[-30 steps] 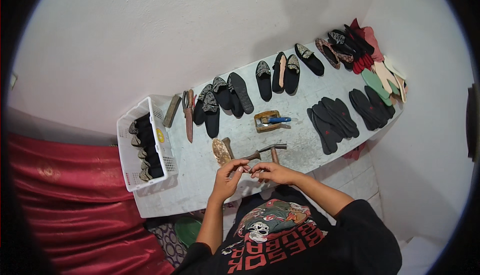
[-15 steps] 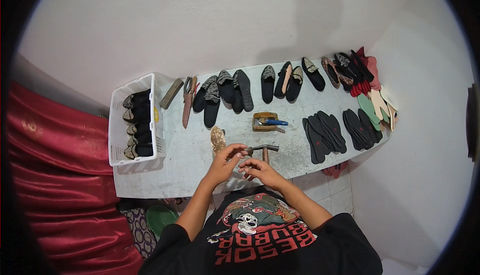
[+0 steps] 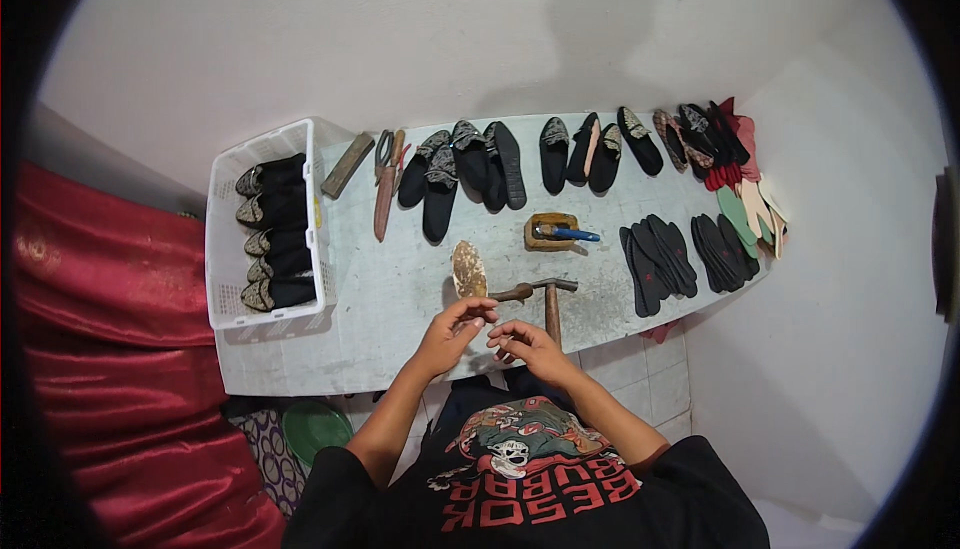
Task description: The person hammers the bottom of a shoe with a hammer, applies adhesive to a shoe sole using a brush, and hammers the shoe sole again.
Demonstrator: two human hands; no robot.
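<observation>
My left hand is over the near edge of the table, its fingers loosely bent and thumb apart. Close beside it on the right is my right hand, fingers curled and spread a little. I see nothing held in either hand. Just beyond them lies a hammer with a wooden handle toward me. A short tool with a dark wooden grip lies against its head. Past my left fingertips rests a worn, sole-shaped piece, blotched brown and white.
Black slip-on shoes line the table's far side. A white plastic basket of shoes stands left, near scissors and a wooden block. A small yellowish box holds a blue-handled tool. Dark insoles lie right.
The whole view has shifted, so the table's things appear farther right. Both hands now sit nearer to me, farther from the hammer, with their poses much the same.
</observation>
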